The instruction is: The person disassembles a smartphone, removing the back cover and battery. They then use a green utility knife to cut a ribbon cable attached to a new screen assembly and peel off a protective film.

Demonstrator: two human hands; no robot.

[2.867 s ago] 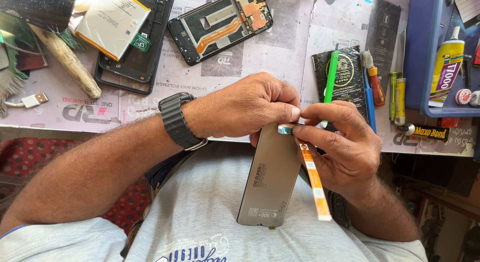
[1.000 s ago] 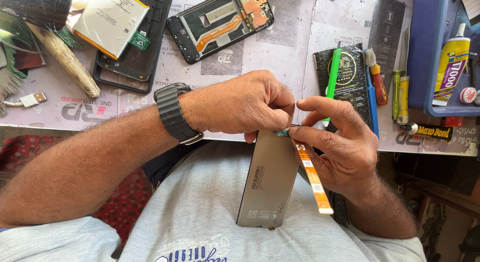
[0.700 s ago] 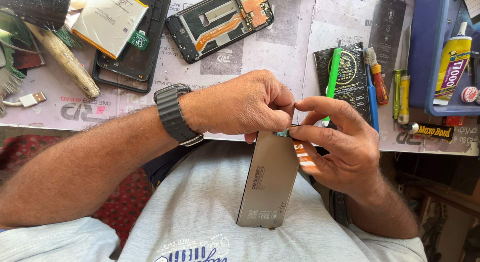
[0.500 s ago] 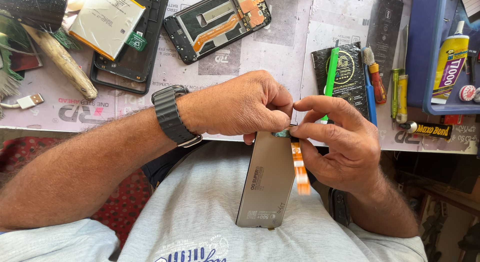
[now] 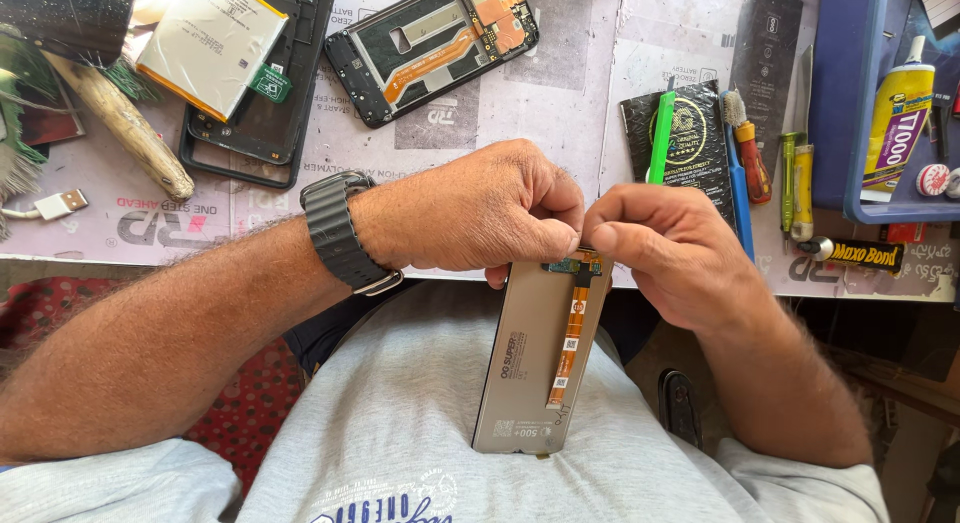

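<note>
- Tan-grey phone display panel [image 5: 535, 368] stands on end against the person's grey shirt [image 5: 400, 423], its top edge level with the table edge
- Orange flex ribbon [image 5: 570, 338] lies flat down the panel's back, running from the top edge to about two thirds of the way down
- left hand [image 5: 480, 208], with a dark watch [image 5: 335, 233] on its wrist, has its fingers curled tight, pinching the panel's top edge
- right hand [image 5: 665, 248] meets it there, thumb and forefinger closed narrowly on the top of the ribbon; the two hands touch
- Paper-covered table [image 5: 560, 93] beyond holds an opened phone frame [image 5: 430, 48], a second frame with a battery [image 5: 215, 43] lying on it, a green pry tool [image 5: 660, 138] on a black packet, small screwdrivers [image 5: 750, 153] and a blue tray [image 5: 850, 93] with a yellow glue tube [image 5: 900, 118]
</note>
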